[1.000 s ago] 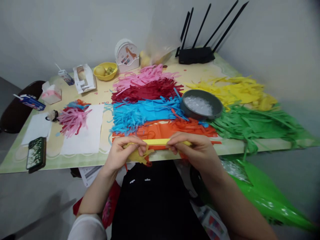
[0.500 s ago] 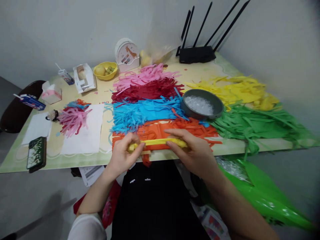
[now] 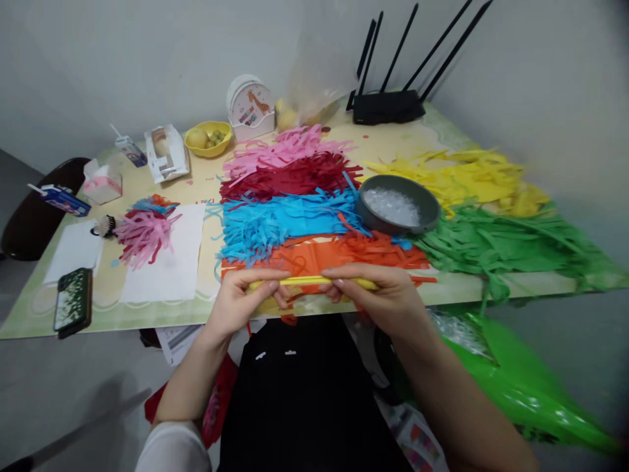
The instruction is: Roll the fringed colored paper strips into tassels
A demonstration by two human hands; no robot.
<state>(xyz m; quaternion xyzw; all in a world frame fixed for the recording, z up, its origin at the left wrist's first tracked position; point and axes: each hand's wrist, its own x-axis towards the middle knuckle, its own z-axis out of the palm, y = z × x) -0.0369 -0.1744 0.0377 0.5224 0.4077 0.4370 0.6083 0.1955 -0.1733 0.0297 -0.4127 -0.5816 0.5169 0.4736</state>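
Note:
A thin rolled strip of yellow tissue paper (image 3: pixel 304 280) stretches level between both hands, just over the table's front edge. My left hand (image 3: pixel 246 295) pinches its left part between thumb and fingers. At the other side, my right hand (image 3: pixel 376 292) is closed on the right part in the same way. Directly behind the strip lies orange fringed paper (image 3: pixel 314 255). Farther back are rows of blue fringed paper (image 3: pixel 304 216), dark red fringed paper (image 3: pixel 295 177) and pink fringed paper (image 3: pixel 285 151). Palms and some fingers are partly hidden.
A grey bowl (image 3: pixel 427 203) of clear bits stands right of centre, by yellow fringe (image 3: pixel 472 174) and green fringe (image 3: pixel 506 242). A black router (image 3: pixel 388 108) is at the back. Leftward lie a pink tassel (image 3: pixel 145 233) on white paper (image 3: pixel 184 262) and a phone (image 3: pixel 73 301).
My right hand's raised fingers have closed down onto the yellow strip. Fingers of both hands now curl beneath it, and the strip looks thinner and tighter.

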